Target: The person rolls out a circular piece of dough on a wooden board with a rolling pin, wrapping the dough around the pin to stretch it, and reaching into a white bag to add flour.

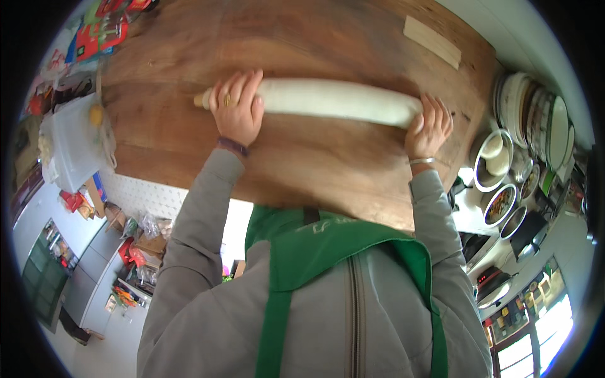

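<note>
A long roll of pale dough [335, 100] lies crosswise on a brown wooden board [302, 158], wrapped around a wooden rolling pin [199, 100]. Only the pin's left tip sticks out past the dough. My left hand [237, 108] presses over the roll near its left end, fingers across the top and thumb toward the middle. At the right end my right hand [429, 126] grips the dough, and it covers whatever part of the pin is there. A ring and a dark wristband show on the left, a metal bangle on the right.
A flat strip of light wood [432, 41] rests at the board's far right. Beyond the right edge stand stacked plates [557, 127], a bowl with dough balls [495, 160] and a bowl of chopped food [500, 204]. A translucent plastic box [75, 141] and red packages [101, 38] flank the left.
</note>
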Available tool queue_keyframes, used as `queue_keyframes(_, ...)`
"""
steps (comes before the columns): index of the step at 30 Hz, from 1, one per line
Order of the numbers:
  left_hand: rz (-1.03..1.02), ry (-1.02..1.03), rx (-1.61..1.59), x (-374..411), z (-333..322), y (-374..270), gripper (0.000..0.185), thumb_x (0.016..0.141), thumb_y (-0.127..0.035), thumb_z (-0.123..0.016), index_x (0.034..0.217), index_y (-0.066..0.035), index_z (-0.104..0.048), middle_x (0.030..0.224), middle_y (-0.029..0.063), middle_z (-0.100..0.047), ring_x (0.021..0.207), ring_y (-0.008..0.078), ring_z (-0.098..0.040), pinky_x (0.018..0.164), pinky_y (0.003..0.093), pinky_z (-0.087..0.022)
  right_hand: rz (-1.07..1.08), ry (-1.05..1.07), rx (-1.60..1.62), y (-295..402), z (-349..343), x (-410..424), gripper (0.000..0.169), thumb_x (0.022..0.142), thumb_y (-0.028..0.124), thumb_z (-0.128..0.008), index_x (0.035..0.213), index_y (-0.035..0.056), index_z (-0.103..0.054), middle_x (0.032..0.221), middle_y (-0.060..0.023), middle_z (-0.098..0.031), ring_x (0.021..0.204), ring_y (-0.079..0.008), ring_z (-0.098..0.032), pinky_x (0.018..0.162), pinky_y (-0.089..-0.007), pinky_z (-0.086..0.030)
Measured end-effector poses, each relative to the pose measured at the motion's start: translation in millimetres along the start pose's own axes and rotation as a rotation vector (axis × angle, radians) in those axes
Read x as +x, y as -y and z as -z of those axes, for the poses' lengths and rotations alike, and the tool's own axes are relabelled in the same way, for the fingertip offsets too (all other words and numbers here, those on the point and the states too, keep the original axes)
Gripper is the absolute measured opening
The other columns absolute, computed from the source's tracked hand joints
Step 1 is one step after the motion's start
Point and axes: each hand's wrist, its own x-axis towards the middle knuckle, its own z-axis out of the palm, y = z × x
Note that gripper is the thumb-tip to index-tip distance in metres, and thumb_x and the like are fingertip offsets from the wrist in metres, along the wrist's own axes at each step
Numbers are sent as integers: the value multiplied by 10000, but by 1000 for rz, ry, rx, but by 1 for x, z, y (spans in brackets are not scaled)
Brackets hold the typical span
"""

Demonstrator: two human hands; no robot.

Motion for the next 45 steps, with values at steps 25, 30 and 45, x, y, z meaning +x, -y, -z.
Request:
queue_keyframes(25,-317,324,134,198,-36,87,591,699,-414,-757,1199,-165,-561,1094,58,-586,1088,290,-552,966,434,-380,146,224,16,-8,-32,143,630,636,317,-826,1171,103,-571,1098,-78,-590,1030,-285,-552,883,-429,-425)
queue_keyframes(30,-192,522,303,222,16,62,509,811,-555,-625,1144,-171,-640,1163,70,-623,1076,254,-577,1037,488,-283,451,145,256,52,3,66,271,749,345,-748,822,113,-629,780,-42,-582,716,-243,-546,661,-405,-421)
queue_keyframes(45,-52,370,9,-102,71,49,541,873,-389,-596,1377,-230,-484,1441,-43,-445,1391,153,-325,1131,599,-126,471,728,487,230,39,-88,840,657,327,-797,1341,29,-412,1133,-134,-515,1022,-286,-529,851,-393,-446)
